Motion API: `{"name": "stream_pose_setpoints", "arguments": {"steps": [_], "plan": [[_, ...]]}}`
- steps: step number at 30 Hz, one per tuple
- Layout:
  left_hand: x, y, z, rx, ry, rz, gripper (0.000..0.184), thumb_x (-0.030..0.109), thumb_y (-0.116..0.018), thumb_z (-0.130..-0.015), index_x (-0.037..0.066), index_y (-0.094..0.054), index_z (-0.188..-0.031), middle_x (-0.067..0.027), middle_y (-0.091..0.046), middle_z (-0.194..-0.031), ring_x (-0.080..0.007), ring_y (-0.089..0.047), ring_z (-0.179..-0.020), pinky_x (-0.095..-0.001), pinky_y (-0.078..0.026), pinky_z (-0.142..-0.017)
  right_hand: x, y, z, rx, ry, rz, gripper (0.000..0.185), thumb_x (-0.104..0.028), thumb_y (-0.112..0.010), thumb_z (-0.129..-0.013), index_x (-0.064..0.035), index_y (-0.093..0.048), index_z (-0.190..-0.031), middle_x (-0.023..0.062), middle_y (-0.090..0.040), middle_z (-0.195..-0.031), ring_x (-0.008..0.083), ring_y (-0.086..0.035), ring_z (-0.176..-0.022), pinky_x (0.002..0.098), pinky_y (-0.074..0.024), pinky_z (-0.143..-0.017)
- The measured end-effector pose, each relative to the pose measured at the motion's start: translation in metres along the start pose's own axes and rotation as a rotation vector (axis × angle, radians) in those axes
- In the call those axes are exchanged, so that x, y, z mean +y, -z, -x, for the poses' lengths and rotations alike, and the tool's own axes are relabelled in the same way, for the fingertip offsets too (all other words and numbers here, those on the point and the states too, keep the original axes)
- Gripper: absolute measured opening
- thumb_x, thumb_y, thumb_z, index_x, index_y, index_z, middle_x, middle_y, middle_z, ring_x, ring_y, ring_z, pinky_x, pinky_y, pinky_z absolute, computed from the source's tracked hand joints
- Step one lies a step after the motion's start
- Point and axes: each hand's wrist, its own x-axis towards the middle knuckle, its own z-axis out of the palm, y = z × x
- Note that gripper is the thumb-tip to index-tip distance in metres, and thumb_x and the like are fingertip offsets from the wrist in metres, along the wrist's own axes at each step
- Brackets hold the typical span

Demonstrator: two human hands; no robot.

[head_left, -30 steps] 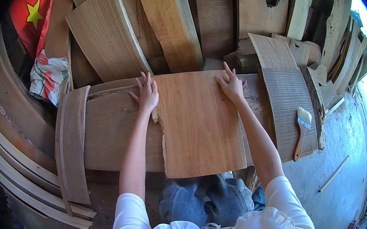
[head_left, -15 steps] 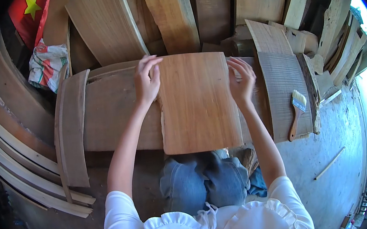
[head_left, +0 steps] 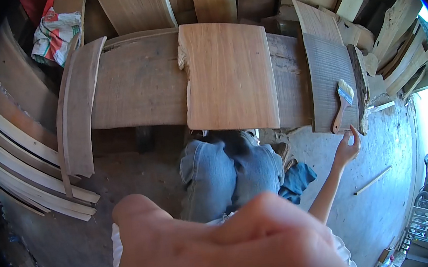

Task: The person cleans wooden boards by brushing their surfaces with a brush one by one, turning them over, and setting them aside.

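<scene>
My left hand (head_left: 210, 243) is a large blurred shape close to the camera, its knuckles toward me and its fingertips hidden. Off to the right, my right hand (head_left: 348, 148) is raised just below the paint brush (head_left: 344, 105), fingers apart, with nothing visible in it. That brush has pale bristles and a brown wooden handle; it rests on a dark ridged board (head_left: 326, 80). In front of me a reddish-brown wooden board (head_left: 229, 77) lies across a longer, darker plank (head_left: 136, 84). Neither hand touches the reddish board.
Many boards (head_left: 133, 6) lean along the back. Curved pale strips (head_left: 24, 164) stack at the left, near a narrow upright board (head_left: 80, 108). A printed sack (head_left: 56, 35) hangs behind. A blue-green cloth (head_left: 297, 182) and a thin stick (head_left: 373, 180) lie to the right.
Both hands have left the sides of the reddish board. My left hand has come up close to the camera; my right has moved toward the brush. The view has tilted downward.
</scene>
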Motion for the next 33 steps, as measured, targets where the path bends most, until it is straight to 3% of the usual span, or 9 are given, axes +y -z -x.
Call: {"name": "stream_pose_setpoints", "arguments": {"steps": [5,8,12,19,25,27,33], "plan": [[-0.002,-0.010,0.001,0.006,-0.004,0.032,0.036,0.053,-0.045,-0.081,0.021,-0.061,-0.084,-0.0089,-0.048,-0.100,-0.0257,-0.040,-0.105,-0.0397,-0.041,-0.084,0.000,0.005,0.002,-0.050,-0.138,0.086,0.024,-0.014,-0.057,-0.076,-0.0102,-0.061,-0.100,0.0102,-0.056,-0.103,0.0271,-0.048,-0.102,0.0386,-0.0348,-0.090],[-0.002,-0.013,0.001,0.001,-0.009,0.040,0.037,0.053,-0.045,-0.081,0.021,-0.061,-0.084,-0.0093,-0.047,-0.101,-0.0259,-0.040,-0.105,-0.0399,-0.040,-0.085,0.005,-0.006,0.004,-0.120,-0.138,0.103,0.039,-0.024,-0.060,-0.076,-0.0090,-0.053,-0.111,0.0156,-0.051,-0.109,0.0309,-0.043,-0.106,0.0410,-0.0328,-0.091],[-0.002,-0.014,0.004,0.003,-0.011,0.053,0.038,0.054,-0.044,-0.080,0.021,-0.062,-0.085,-0.0098,-0.047,-0.102,-0.0262,-0.040,-0.105,-0.0403,-0.039,-0.085,0.004,-0.022,0.008,-0.091,-0.088,0.142,0.046,-0.032,-0.061,-0.077,-0.0050,-0.051,-0.113,0.0191,-0.047,-0.109,0.0321,-0.042,-0.105,0.0401,-0.0322,-0.091],[-0.004,-0.015,0.011,0.020,-0.015,0.087,0.039,0.055,-0.043,-0.080,0.021,-0.062,-0.085,-0.0107,-0.046,-0.104,-0.0266,-0.039,-0.106,-0.0408,-0.037,-0.086,0.001,-0.022,0.004,-0.161,-0.171,0.160,0.046,-0.037,-0.060,-0.077,-0.0036,-0.054,-0.108,0.0182,-0.048,-0.102,0.0313,-0.044,-0.101,0.0386,-0.0331,-0.089],[-0.008,-0.014,0.015,0.025,-0.021,0.128,0.041,0.056,-0.042,-0.080,0.022,-0.063,-0.086,-0.0115,-0.046,-0.106,-0.0270,-0.039,-0.107,-0.0413,-0.036,-0.087,-0.022,-0.021,0.007,-0.167,-0.245,0.165,0.049,-0.043,-0.061,-0.075,-0.0006,-0.053,-0.099,0.0161,-0.052,-0.090,0.0296,-0.050,-0.090,0.0376,-0.0387,-0.079],[-0.008,-0.014,0.018,0.033,-0.022,0.134,0.041,0.057,-0.042,-0.080,0.022,-0.063,-0.086,-0.0118,-0.045,-0.106,-0.0271,-0.039,-0.107,-0.0415,-0.035,-0.087,-0.018,-0.024,0.006,-0.236,-0.254,0.177,0.052,-0.045,-0.061,-0.074,0.0004,-0.052,-0.098,0.0154,-0.054,-0.080,0.0288,-0.054,-0.078,0.0371,-0.0421,-0.071],[-0.011,-0.013,0.023,0.034,-0.021,0.168,0.043,0.058,-0.041,-0.080,0.022,-0.064,-0.086,-0.0125,-0.045,-0.108,-0.0274,-0.038,-0.108,-0.0420,-0.034,-0.088,-0.004,-0.024,0.000,-0.158,-0.155,-0.018,0.051,-0.041,-0.067,-0.071,0.0037,-0.052,-0.093,0.0116,-0.056,-0.067,0.0220,-0.054,-0.062,0.0321,-0.0431,-0.059]]}}
